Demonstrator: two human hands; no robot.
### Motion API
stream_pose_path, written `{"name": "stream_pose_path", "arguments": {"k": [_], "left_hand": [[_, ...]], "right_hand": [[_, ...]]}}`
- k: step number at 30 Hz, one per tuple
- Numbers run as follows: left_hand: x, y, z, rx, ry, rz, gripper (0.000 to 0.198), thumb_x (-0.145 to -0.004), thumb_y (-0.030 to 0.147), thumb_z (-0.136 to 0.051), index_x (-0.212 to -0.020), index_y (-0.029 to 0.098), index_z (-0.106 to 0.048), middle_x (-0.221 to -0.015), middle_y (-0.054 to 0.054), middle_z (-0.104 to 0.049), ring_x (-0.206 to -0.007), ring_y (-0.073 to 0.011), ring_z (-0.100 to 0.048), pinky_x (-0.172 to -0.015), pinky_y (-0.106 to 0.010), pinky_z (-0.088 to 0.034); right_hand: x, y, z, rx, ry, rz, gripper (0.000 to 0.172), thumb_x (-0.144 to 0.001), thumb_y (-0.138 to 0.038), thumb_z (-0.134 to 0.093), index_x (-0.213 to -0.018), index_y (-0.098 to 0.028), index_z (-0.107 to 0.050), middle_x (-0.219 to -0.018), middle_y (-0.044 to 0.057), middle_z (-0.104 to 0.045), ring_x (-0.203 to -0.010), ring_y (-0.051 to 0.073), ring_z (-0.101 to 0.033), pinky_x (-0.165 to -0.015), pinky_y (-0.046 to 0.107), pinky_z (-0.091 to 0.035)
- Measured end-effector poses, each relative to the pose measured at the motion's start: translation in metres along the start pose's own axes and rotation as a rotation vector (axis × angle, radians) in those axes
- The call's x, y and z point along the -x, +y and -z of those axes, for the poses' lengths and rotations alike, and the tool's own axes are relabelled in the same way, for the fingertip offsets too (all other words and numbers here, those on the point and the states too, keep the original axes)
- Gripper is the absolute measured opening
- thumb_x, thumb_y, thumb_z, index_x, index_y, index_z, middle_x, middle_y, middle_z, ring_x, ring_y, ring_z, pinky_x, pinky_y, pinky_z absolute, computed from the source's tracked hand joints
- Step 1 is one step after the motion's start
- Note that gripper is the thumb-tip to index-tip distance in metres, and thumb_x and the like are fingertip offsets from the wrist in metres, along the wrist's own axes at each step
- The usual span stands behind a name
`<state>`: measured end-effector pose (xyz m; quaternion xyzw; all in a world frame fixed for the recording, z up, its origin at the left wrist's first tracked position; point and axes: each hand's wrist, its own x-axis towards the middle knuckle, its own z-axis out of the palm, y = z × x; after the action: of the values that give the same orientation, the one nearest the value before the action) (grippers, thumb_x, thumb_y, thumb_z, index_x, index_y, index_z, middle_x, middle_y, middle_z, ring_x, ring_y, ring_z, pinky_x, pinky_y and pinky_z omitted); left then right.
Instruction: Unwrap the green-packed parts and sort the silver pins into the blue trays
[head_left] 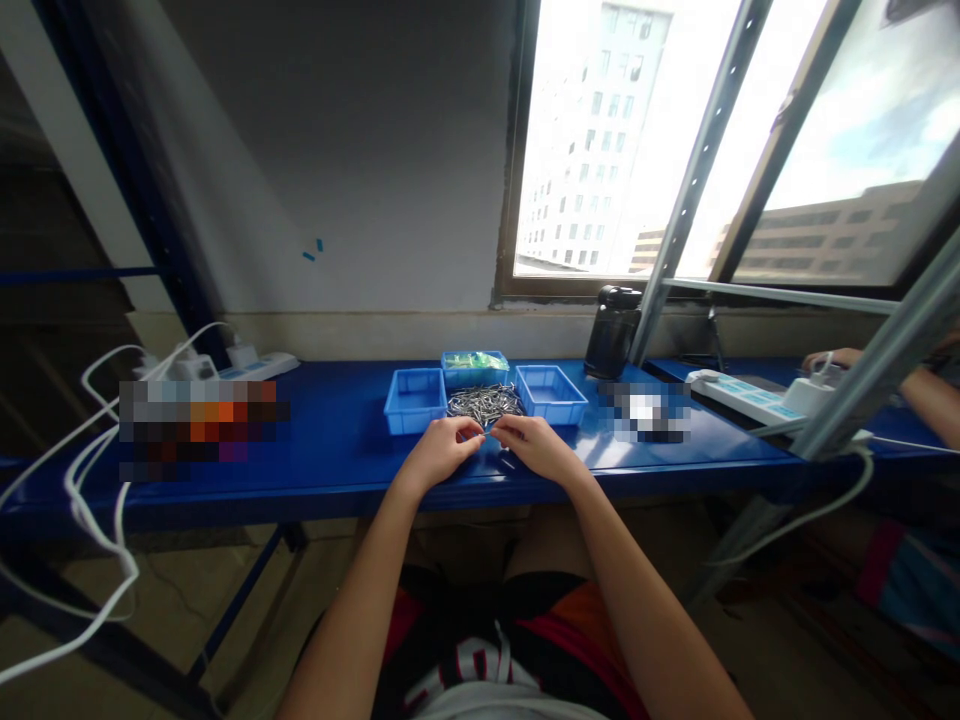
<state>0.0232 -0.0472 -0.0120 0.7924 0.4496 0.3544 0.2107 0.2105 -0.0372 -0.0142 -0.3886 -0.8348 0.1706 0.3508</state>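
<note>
A pile of small silvery metal pieces [486, 402] lies on the blue table [322, 455] between two blue trays, the left tray [416, 400] and the right tray [551, 398]. Behind the pile is a third blue tray [452, 378] with green-tinted plastic bags [480, 361] in it. My left hand [444, 450] is at the near left edge of the pile, its fingertips pinched together. Opposite it, my right hand [534, 445] is also closed at the fingertips. Whatever the fingers hold is too small to name. A few loose pieces lie near my right hand.
A black bottle [613, 332] stands at the back right, beside a metal post [690, 185]. Power strips lie at the left [266, 366] and right [750, 398], with white cables hanging at the left. Another person's hand [836, 360] is at the far right.
</note>
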Motion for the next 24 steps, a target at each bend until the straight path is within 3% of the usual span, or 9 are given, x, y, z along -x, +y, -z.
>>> {"name": "stream_pose_path", "arguments": {"k": [14, 24], "left_hand": [[0.0026, 0.0044, 0.0027, 0.046, 0.051, -0.021, 0.024, -0.080, 0.035, -0.049, -0.081, 0.017, -0.063, -0.078, -0.002, -0.066, -0.073, -0.0158, -0.060, -0.066, -0.025, -0.043], [0.0031, 0.0066, 0.0021, 0.061, 0.016, -0.056, 0.017, -0.078, 0.031, -0.052, -0.080, 0.018, -0.062, -0.083, -0.001, -0.065, -0.074, -0.0145, -0.058, -0.068, -0.024, -0.045]], "right_hand": [[-0.0001, -0.0012, 0.0005, 0.029, -0.027, 0.005, 0.027, -0.085, -0.037, -0.049, -0.080, -0.016, -0.065, -0.066, 0.001, -0.062, -0.060, 0.011, -0.052, -0.056, 0.021, -0.037], [-0.0012, -0.0031, 0.0007, 0.041, -0.079, 0.064, 0.026, -0.086, -0.034, -0.048, -0.083, -0.017, -0.068, -0.075, 0.002, -0.066, -0.068, 0.013, -0.058, -0.064, 0.022, -0.039]]}}
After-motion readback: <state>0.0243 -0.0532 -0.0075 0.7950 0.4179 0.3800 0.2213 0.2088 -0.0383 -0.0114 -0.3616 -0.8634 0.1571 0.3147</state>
